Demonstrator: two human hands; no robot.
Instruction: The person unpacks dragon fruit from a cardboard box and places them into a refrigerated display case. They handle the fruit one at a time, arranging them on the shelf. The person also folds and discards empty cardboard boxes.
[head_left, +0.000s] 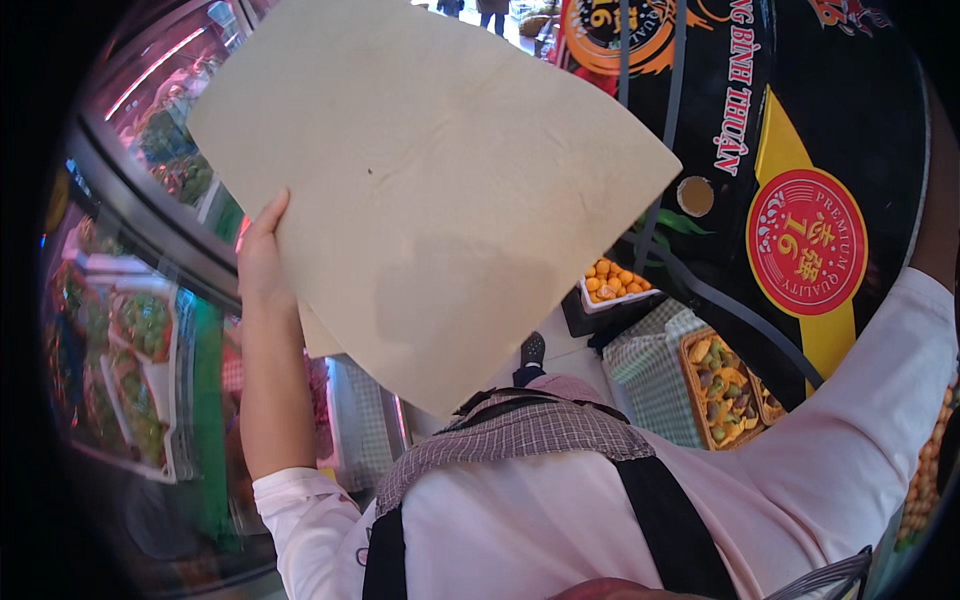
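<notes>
My left hand (262, 247) grips the left edge of a large beige sheet (450, 165), which looks like cardboard or stiff paper, with the thumb lying along its face. A corner of another beige layer (319, 334) shows beneath it, by my wrist. To the right is a black printed carton (825, 97) with a yellow band, a round red emblem, a round hole and grey straps; it bears writing. My right arm reaches up along the carton's outer side. Its hand is out of view, so its hold cannot be seen. The sheet overlaps part of the carton.
A lit display case with a metal frame (150, 195) and trays of green fruit (142, 326) stands at left. Below the carton are a white crate of oranges (611, 283) and a wicker basket of fruit (724, 390) by checked cloth (652, 375). People's legs show far off.
</notes>
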